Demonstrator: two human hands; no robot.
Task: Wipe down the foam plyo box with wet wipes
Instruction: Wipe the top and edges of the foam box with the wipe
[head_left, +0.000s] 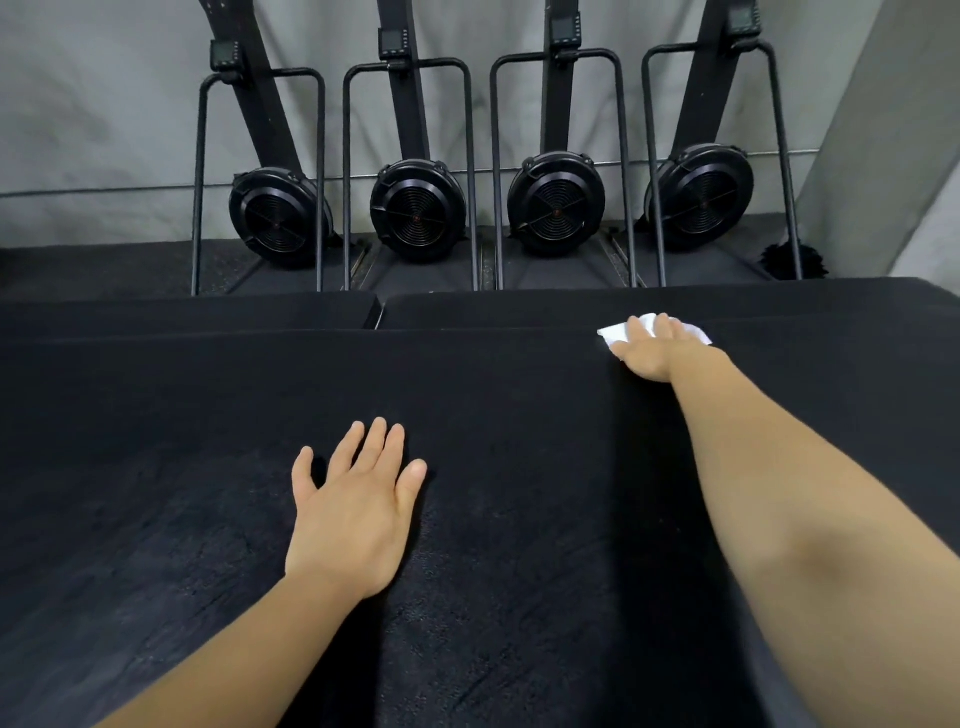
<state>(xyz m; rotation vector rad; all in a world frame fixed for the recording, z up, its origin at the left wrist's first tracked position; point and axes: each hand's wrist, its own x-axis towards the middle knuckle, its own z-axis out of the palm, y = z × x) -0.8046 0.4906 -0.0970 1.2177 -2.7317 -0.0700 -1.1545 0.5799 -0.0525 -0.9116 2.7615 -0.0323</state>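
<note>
Head view. My left hand (353, 514) lies flat on the box (493, 405), fingers straight and spread, holding nothing; I use it as a brace. My right hand (649, 348), arm reached out, presses the wipe (695, 332) with flat fingers at the box's far edge, right of centre. The wipe's white corners show on both sides of the fingers. To do this stroke well, I judge I should press with the whole palm, draw the wipe toward me in straight overlapping lanes, and refold it once it greys. The box top is matte black, finely pebbled near me and smoother-looking farther off, with a soft far edge. The wipe is thin, limp and creased. Beyond lie two more black pads (182, 312), then four round black fan machines (415, 210) against a grey wall (104, 104).
</note>
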